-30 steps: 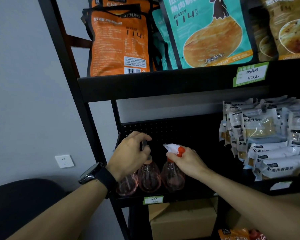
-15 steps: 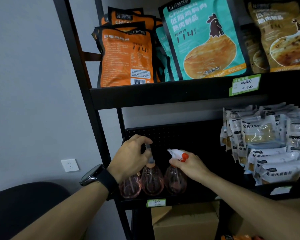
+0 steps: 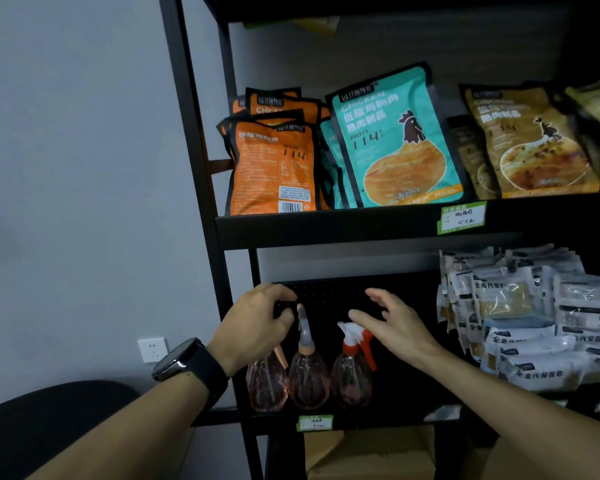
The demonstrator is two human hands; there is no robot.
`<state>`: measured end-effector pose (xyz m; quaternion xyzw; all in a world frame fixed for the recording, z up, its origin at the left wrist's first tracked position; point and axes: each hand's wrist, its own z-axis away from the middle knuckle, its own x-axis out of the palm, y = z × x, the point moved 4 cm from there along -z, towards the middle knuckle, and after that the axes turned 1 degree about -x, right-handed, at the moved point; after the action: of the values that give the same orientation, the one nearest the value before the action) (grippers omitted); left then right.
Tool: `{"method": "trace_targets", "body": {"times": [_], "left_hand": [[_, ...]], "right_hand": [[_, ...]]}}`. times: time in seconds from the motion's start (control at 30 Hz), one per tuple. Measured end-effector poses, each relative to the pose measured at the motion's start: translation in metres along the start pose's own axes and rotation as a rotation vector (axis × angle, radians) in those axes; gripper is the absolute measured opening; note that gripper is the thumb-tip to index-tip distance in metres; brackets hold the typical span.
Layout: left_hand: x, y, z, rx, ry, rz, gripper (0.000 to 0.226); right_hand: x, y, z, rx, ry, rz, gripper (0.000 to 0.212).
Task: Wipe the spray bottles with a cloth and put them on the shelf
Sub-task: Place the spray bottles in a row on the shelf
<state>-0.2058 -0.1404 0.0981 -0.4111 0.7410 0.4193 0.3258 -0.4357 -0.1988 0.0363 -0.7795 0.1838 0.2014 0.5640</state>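
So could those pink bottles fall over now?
Maybe. The three clear pink plastic spray bottles stand packed side by side near the black metal shelf's front edge. The left hand curls its fingers by the middle bottle's grey nozzle, so a tug could tip it into its neighbours. The open right hand hovers beside the white-and-red trigger and could bump it.

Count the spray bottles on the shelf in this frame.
3, side by side on the lower shelf: left bottle below the left hand, middle bottle, right bottle with a red trigger beside the right hand. None seem hidden.
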Motion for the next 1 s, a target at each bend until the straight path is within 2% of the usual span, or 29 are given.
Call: {"method": "trace_targets", "body": {"times": [0.17, 0.5, 1.0], "left_hand": [[-0.026, 0.002, 0.019, -0.035, 0.017, -0.022, 0.034], [-0.082, -0.002, 0.061, -0.094, 0.068, -0.081, 0.039], [-0.163, -0.083, 0.169, -0.345, 0.187, -0.148, 0.037]], "right_hand": [[-0.006, -0.044, 0.012, -0.119, 0.024, 0.031, 0.060], [0.024, -0.122, 0.035, -0.248, -0.068, 0.052, 0.058], [0.152, -0.227, 0.081, -0.413, -0.335, 0.017, 0.058]]}}
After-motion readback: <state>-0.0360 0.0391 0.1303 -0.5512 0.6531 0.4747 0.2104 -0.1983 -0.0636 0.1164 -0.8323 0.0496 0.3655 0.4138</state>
